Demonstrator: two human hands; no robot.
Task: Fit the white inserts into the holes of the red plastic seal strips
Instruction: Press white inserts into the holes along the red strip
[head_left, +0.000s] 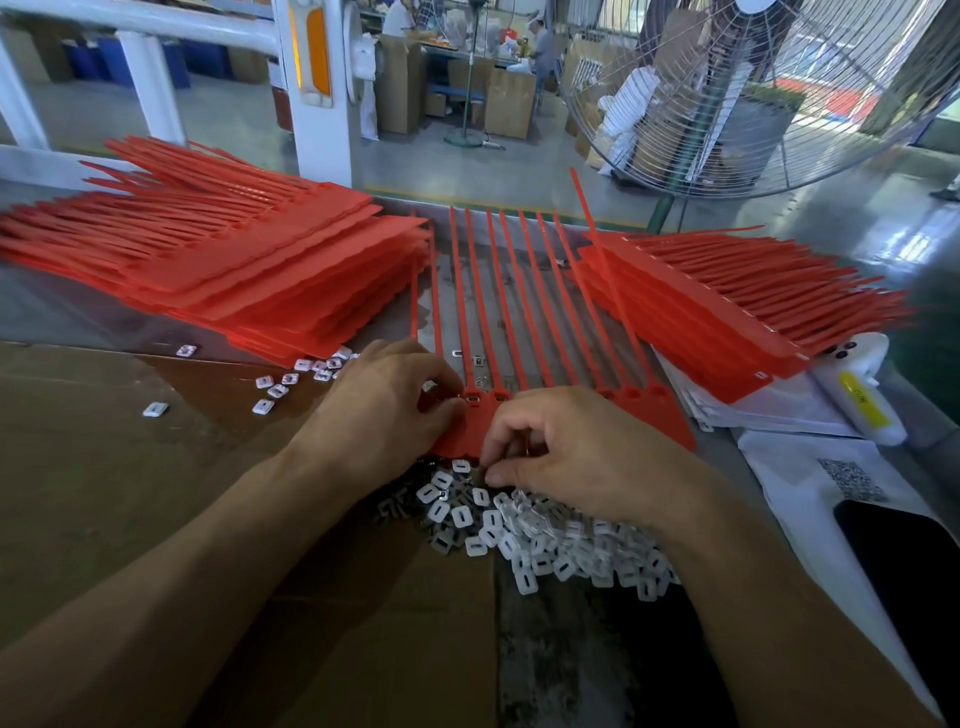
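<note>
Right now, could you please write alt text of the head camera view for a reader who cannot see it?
Two bare hands work on a flat sheet of joined red plastic seal strips: the left hand pinches its near edge, the right hand picks from a heap of small white rectangular plastic inserts. Stacks of red strips lie on both sides.

Both bare forearms reach forward and converge, wrists close together. The left hand lies knuckles up, fingers curled with thumb and forefinger pinched at its right edge. The right hand, just beside and slightly nearer the body, arches palm down, fingertips bent downward, thumb tucked low beneath them.
</note>
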